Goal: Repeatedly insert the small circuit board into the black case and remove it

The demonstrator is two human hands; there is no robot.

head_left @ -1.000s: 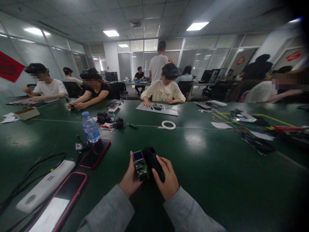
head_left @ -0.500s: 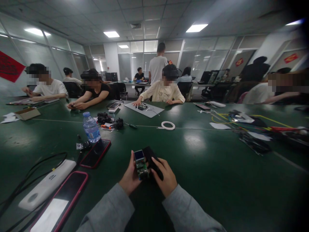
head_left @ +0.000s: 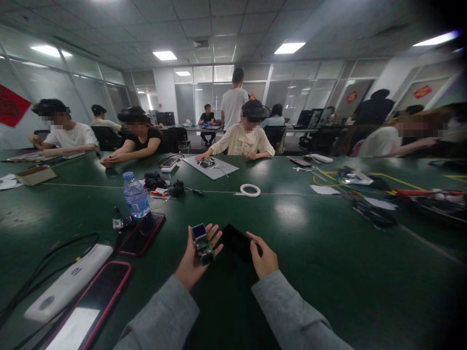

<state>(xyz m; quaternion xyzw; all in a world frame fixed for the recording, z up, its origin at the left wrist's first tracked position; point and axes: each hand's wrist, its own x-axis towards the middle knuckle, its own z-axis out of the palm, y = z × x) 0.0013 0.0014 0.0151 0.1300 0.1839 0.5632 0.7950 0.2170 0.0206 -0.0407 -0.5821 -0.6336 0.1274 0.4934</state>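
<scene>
I have the left hand (head_left: 189, 266) palm-up, fingers spread, cradling the circuit board (head_left: 203, 246), presumably so its screen (head_left: 199, 231) faces me; the right hand (head_left: 264, 259) pinches the black casing (head_left: 236, 241) near its end (a light grip, I'd judge) above the counter (head_left: 314, 272).

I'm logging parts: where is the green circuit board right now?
In the head view, the green circuit board rests in the open left hand, below and left of the picture's centre, beside the black piece held by the right hand.

Green circuit board (head_left: 203, 244) across the left palm (head_left: 188, 266), black casing (head_left: 236, 240) in the right fingers (head_left: 258, 239)
</scene>
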